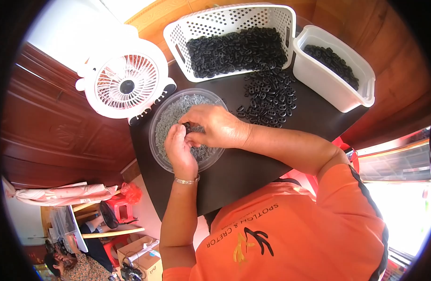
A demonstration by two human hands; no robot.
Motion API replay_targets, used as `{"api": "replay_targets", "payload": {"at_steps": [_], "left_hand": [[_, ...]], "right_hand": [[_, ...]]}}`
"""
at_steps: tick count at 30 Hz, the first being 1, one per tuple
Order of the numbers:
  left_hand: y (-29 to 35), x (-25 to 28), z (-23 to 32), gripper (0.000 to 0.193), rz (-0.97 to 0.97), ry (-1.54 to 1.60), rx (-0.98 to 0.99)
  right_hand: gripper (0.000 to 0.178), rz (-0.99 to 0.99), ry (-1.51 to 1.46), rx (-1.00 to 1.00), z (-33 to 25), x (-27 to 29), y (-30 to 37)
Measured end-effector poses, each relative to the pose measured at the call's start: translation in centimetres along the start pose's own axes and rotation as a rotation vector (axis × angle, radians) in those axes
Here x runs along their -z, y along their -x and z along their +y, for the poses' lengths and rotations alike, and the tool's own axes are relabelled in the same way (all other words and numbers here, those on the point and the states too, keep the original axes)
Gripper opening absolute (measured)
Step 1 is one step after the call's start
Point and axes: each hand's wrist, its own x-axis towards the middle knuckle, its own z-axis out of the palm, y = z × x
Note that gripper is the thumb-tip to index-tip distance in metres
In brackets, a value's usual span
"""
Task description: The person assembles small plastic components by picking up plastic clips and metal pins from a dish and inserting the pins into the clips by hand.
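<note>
Hands meet over the clear bowl (160, 154) of small grey pieces: left hand (180, 150) and right hand (215, 126) pinch one small black ring (187, 127) together. Fumbled, it could drop among the grey bits. Loose rings (269, 100) on the dark surface (243, 168) may get swept off.

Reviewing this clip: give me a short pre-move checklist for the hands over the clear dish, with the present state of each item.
1. Small black piece pinched between both hands: ok, left hand and right hand meet on it.
2. Grip firmness: cannot tell.
3. Clear round plastic dish of small grey metal parts under the hands: ok.
4. Loose pile of black oval pieces beside the right hand: ok.
5. White perforated plastic basket stocked: ok.
6. White desk fan apart from hands: ok.
</note>
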Motion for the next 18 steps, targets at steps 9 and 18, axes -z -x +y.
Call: {"api": "replay_targets", "payload": {"at_steps": [9,18], "left_hand": [[0.15,0.17,-0.1,0.021,-0.002,0.027,0.014],[0.27,0.16,0.35,0.019,-0.012,0.065,-0.053]], "right_hand": [[0.034,-0.022,0.044,0.027,0.36,0.1,0.11],[0.037,-0.035,0.04,0.068,0.04,0.59,0.1]]}}
